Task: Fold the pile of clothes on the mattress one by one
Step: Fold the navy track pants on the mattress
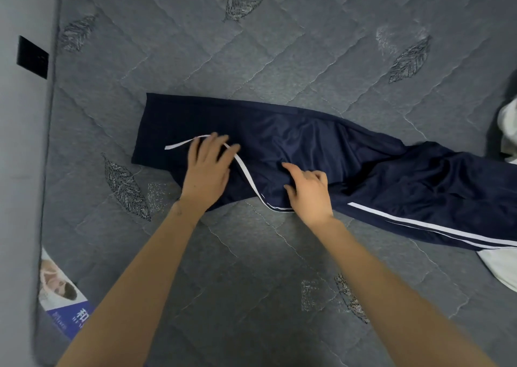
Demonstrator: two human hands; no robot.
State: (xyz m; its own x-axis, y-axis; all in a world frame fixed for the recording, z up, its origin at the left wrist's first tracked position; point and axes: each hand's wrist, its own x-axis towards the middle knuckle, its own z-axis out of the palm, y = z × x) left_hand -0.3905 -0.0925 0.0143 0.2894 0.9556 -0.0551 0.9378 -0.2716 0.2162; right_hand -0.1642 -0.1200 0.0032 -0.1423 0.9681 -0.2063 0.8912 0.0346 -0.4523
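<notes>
Navy track pants (321, 145) lie stretched across the middle of the mattress (251, 260), one squared end off to my left, the rest running right and out of view at the edge. The fabric is smooth at the left end, rumpled and shiny from the middle rightward. A white stripe (244, 168) curves across the near-left part, passing under my left hand (208, 168); a pair of white stripes (419, 227) runs along the near edge farther right. My left hand is flat on the cloth, fingers straight and spread, pressing down, holding nothing. My right hand (307, 190) sits just beside it on the near edge of the pants, forefinger reaching out, the other fingers curled into the fabric with the thumb, gathering a fold. Both forearms are bare and reach in from below. At the right edge, touching the pants, a pale white garment (507, 126) shows in part, and more white cloth (500, 268) lies below the striped leg. The mattress is grey, quilted, with stitched leaf motifs. A printed label (64, 296) lies at its near-left corner. Left of the mattress, a light wall (22, 143) with a black plate (32, 56) on it.
</notes>
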